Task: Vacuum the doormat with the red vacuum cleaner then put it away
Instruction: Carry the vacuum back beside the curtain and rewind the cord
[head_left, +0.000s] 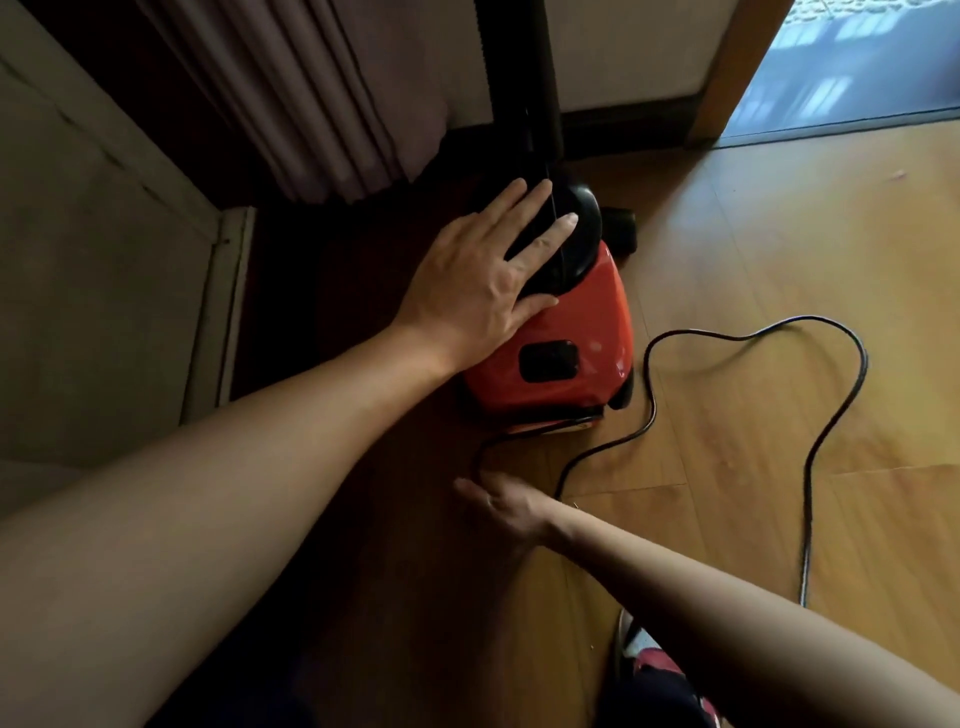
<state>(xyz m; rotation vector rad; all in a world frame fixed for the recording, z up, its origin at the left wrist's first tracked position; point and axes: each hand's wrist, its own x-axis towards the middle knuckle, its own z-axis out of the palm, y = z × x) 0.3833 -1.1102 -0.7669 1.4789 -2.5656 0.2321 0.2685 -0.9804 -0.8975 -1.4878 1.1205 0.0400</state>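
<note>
The red vacuum cleaner (571, 332) stands on the wooden floor by the curtain, its black hose (522, 78) rising out of the top of the view. My left hand (483, 280) lies flat with spread fingers on the vacuum's black top. My right hand (506, 506) is low on the floor just behind the vacuum, with its fingers curled out of sight. The black power cord (831, 431) runs from the vacuum's rear into that hand, comes out the other side and loops wide across the floor to the right. No doormat is in view.
A pleated curtain (311, 104) hangs at the back left beside a pale wall panel (104, 260). An open doorway (857, 67) with a wooden frame lies at the top right. My shoe (657, 662) shows at the bottom edge.
</note>
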